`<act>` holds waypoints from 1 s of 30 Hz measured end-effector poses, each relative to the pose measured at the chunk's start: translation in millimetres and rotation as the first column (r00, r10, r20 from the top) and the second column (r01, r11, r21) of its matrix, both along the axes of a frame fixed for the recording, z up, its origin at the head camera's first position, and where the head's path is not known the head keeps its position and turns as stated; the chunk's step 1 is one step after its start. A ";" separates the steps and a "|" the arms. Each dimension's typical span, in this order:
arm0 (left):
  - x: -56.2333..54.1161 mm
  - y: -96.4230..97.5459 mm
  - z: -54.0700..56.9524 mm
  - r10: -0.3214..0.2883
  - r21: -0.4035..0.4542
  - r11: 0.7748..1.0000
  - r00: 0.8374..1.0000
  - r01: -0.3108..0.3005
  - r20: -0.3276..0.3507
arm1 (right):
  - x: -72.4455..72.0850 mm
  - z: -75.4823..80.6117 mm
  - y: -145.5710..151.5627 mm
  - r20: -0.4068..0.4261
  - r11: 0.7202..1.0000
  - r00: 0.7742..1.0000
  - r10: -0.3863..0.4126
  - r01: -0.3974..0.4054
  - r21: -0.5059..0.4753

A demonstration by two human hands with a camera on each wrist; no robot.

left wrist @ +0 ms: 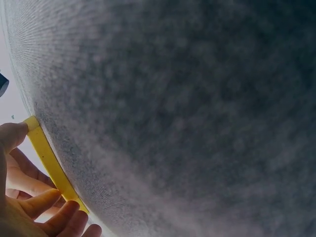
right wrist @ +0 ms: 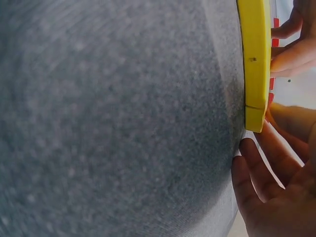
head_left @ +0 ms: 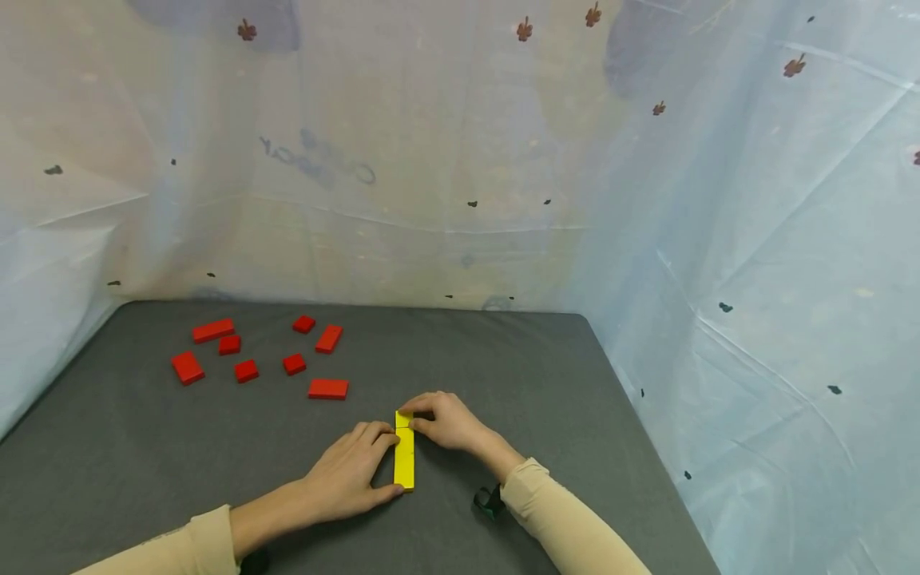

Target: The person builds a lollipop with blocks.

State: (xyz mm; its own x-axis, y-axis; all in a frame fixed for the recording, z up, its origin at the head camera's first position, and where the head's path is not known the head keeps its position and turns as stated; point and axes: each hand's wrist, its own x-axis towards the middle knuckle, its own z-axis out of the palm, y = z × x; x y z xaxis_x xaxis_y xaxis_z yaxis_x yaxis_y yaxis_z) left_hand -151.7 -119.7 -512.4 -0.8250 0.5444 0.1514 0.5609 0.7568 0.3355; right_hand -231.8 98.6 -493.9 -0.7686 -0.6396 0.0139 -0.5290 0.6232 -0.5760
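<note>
So at the bottom edge of the frame you've got two rolled sleeves [head_left: 561,519] coming in, with a dark loop [head_left: 489,501] by the right cuff. Can't tell what that is.

Lower middle is where it's all going on: two yellow pieces end to end on the grey table [head_left: 517,375], in a line running up the frame. The left hand [head_left: 352,473] has the long block [head_left: 404,463], thumb on its near end, fingertips on its left side close to the joint. Looks like a steadying grip to me, so it can't slide or swing round.

Just above, the right hand [head_left: 447,421] pinches the short block [head_left: 404,418], index finger at the far end and thumb on the right edge. I'd say that grip squares it up against the long one; the right wrist view shows just a thin seam between them.

Further up and left, eight red blocks [head_left: 328,389] lie scattered at odd angles, nobody touching them, well out of the hands' way. Behind everything hangs a pale plastic sheet [head_left: 402,263], probably there to screen off the background.
</note>
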 end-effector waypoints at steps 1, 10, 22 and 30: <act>0.3 -0.1 0.2 0.001 0.002 1.000 1.000 -0.001 -0.002 | 0.1 0.2 -0.3 -0.001 1.000 1.000 -0.002 0.002 -0.002; 1.4 0.4 0.4 0.005 -0.004 1.000 1.000 -0.005 0.003 | 1.0 -1.5 -1.1 -0.007 1.000 1.000 -0.022 0.021 -0.012; 1.0 0.0 -1.0 0.014 -0.008 1.000 1.000 -0.014 0.002 | 1.7 -1.3 -2.8 0.011 0.998 0.999 -0.045 0.045 -0.040; 0.9 0.5 -0.6 0.016 -0.009 1.000 1.000 -0.016 -0.003 | 0.6 -0.5 -3.5 0.013 0.998 0.999 -0.053 0.053 -0.027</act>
